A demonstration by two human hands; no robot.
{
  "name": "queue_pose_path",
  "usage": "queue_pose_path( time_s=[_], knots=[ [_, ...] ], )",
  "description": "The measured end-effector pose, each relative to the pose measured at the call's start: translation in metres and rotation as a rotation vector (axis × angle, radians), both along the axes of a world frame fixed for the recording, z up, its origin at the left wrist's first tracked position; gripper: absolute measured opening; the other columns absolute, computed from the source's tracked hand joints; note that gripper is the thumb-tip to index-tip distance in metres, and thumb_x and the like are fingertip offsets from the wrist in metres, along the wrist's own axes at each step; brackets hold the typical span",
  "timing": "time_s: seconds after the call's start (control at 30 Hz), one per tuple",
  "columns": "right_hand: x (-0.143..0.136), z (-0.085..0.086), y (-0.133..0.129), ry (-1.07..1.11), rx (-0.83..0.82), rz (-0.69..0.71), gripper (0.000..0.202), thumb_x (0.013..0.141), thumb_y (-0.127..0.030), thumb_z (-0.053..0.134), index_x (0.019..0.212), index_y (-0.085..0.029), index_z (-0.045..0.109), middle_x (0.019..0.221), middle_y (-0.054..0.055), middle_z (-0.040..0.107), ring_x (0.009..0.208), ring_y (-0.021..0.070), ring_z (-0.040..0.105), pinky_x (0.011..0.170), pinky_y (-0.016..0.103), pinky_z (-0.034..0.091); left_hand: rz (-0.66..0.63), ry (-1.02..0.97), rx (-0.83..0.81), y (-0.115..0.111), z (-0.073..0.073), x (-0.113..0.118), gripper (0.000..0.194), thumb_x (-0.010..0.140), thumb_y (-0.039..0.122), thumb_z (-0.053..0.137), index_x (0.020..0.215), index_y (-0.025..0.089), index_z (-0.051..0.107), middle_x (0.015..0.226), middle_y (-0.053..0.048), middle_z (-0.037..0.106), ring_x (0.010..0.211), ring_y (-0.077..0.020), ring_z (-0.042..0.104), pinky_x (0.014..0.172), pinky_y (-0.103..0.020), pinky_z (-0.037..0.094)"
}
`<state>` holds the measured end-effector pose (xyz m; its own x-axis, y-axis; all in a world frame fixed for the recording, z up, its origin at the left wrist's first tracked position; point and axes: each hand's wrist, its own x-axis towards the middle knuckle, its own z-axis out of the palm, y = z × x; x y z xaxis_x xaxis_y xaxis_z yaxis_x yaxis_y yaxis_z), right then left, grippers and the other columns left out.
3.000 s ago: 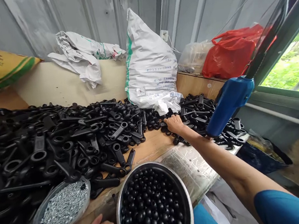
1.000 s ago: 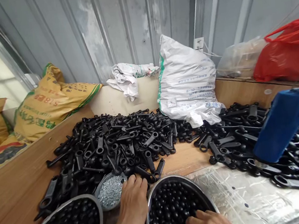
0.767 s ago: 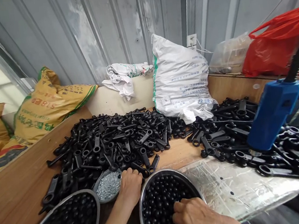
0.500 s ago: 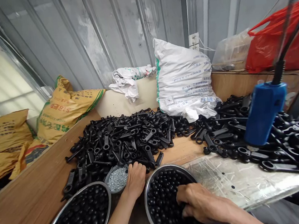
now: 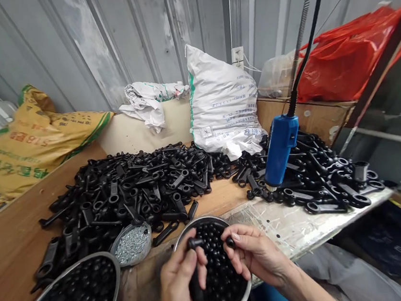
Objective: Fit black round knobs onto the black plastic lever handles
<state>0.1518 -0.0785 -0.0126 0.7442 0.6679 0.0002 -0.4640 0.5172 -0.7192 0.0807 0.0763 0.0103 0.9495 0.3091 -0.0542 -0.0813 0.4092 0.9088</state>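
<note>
A: Hand status?
B: Left hand (image 5: 177, 281) grips a black handle (image 5: 193, 248); right hand (image 5: 254, 255) pinches a black ball (image 5: 229, 242) — both over the steel bowl (image 5: 194, 223).
A: Clearance?
B: Bowl sits at the bench edge — bare plastic sheet (image 5: 295, 222) to its right; blue tool (image 5: 280, 150) hangs beyond.

Head cam, fwd/down, close over workbench (image 5: 12, 244).

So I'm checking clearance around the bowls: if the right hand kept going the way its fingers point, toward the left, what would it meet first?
Most likely the black part pinched in the left hand, close across a small gap from the right hand and its black ball. Both hover over the steel bowl; depth is uncertain.
</note>
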Motion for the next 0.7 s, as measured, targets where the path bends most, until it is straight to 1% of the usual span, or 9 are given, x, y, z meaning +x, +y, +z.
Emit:
queue_pose_path(
  time_s=[0.07,0.17,0.23,0.33,0.43,0.57,0.7],
  knots=[
    [-0.005,0.0,0.006,0.035,0.018,0.003,0.022,0.075,-0.028,0.064,0.084,-0.008,0.06,0.059,0.004,0.06,0.04,0.0106,0.057,0.03,0.013,0.041,-0.041,0.017,-0.125,-0.016,-0.009,-0.006,0.033,0.07,0.035,0.066,0.099,0.02,0.065,0.062,-0.001,0.059,0.039,-0.0029,0.044,0.043,-0.014,0.027],
    [-0.012,0.001,0.014,0.064,0.008,-0.019,0.024,0.075,-0.031,0.065,0.083,-0.009,0.059,0.055,0.003,0.06,0.039,0.0102,0.056,0.029,0.013,0.041,-0.043,0.027,-0.188,-0.027,-0.017,-0.007,0.034,0.066,0.039,0.069,0.094,0.022,0.068,0.057,-0.003,0.059,0.035,-0.0049,0.045,0.038,-0.014,0.027],
    [-0.015,0.002,0.019,0.071,-0.008,-0.042,0.025,0.074,-0.033,0.065,0.081,-0.009,0.058,0.053,0.003,0.059,0.038,0.0098,0.055,0.029,0.012,0.04,-0.021,0.032,-0.188,-0.029,-0.017,-0.007,0.034,0.064,0.04,0.07,0.092,0.022,0.069,0.054,-0.002,0.059,0.035,-0.0056,0.045,0.036,-0.014,0.028],
    [-0.019,0.007,0.026,0.063,-0.037,-0.075,0.028,0.073,-0.036,0.065,0.078,-0.009,0.057,0.051,0.003,0.059,0.036,0.0088,0.053,0.029,0.012,0.039,0.051,0.04,-0.16,-0.028,-0.012,-0.008,0.033,0.061,0.04,0.072,0.089,0.021,0.071,0.054,-0.002,0.059,0.038,-0.0065,0.045,0.035,-0.015,0.033],
    [-0.023,0.011,0.032,0.043,-0.077,-0.098,0.031,0.071,-0.039,0.067,0.075,-0.01,0.057,0.049,0.002,0.058,0.034,0.0076,0.05,0.029,0.012,0.037,0.089,0.042,-0.139,-0.027,-0.009,-0.01,0.034,0.059,0.04,0.073,0.087,0.021,0.071,0.052,-0.001,0.058,0.039,-0.0063,0.044,0.034,-0.014,0.033],
    [-0.027,0.011,0.034,0.001,-0.145,-0.106,0.032,0.071,-0.04,0.066,0.071,-0.009,0.058,0.047,0.0,0.056,0.032,0.0048,0.046,0.03,0.011,0.032,0.118,0.043,-0.126,-0.026,-0.011,-0.014,0.035,0.059,0.041,0.073,0.088,0.021,0.071,0.052,0.0,0.057,0.038,-0.0047,0.043,0.037,-0.013,0.033],
    [-0.028,0.009,0.031,-0.023,-0.143,-0.098,0.029,0.071,-0.036,0.067,0.074,-0.008,0.061,0.048,-0.001,0.055,0.034,0.004,0.046,0.032,0.011,0.033,0.177,0.037,-0.079,-0.027,-0.012,-0.018,0.034,0.058,0.041,0.074,0.087,0.024,0.071,0.053,0.001,0.057,0.043,-0.0054,0.046,0.039,-0.013,0.034]
  ],
)
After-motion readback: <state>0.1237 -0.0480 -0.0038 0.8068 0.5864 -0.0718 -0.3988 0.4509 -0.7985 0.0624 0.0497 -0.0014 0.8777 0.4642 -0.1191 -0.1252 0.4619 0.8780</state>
